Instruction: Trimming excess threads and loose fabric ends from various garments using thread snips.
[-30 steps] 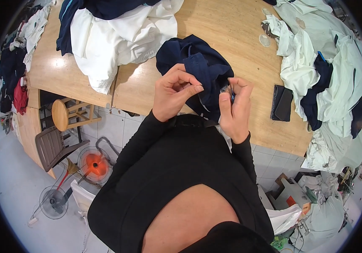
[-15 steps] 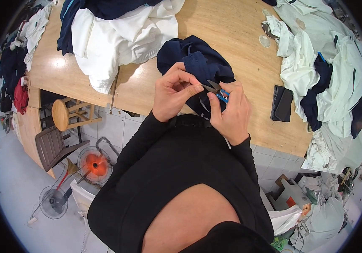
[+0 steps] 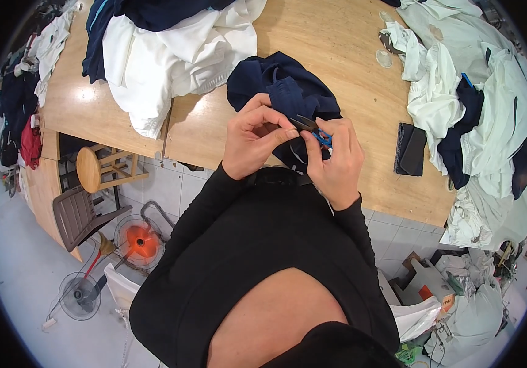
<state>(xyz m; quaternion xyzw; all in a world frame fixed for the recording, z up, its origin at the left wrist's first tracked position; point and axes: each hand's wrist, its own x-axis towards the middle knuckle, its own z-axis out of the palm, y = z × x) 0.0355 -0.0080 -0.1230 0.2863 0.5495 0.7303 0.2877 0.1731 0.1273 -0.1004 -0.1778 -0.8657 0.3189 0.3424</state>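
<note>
My right hand grips a pair of thread snips with blue handles. Their grey blades point left, towards the fingertips of my left hand. Thumb and forefinger of that left hand are pinched together; what lies between them is too small to make out. Beneath and beyond both hands a dark navy garment lies bunched on the wooden table, with a gathered band near its middle. Part of the garment is hidden by the hands.
White garments and navy cloth are heaped at the far left. More white clothing is piled on the right, near a dark pouch. A stool, a brown chair and an orange-centred fan stand at left.
The snips have turned slightly and their blades look closer together. My right thumb has come nearer my left fingertips. The navy garment has hardly moved.
</note>
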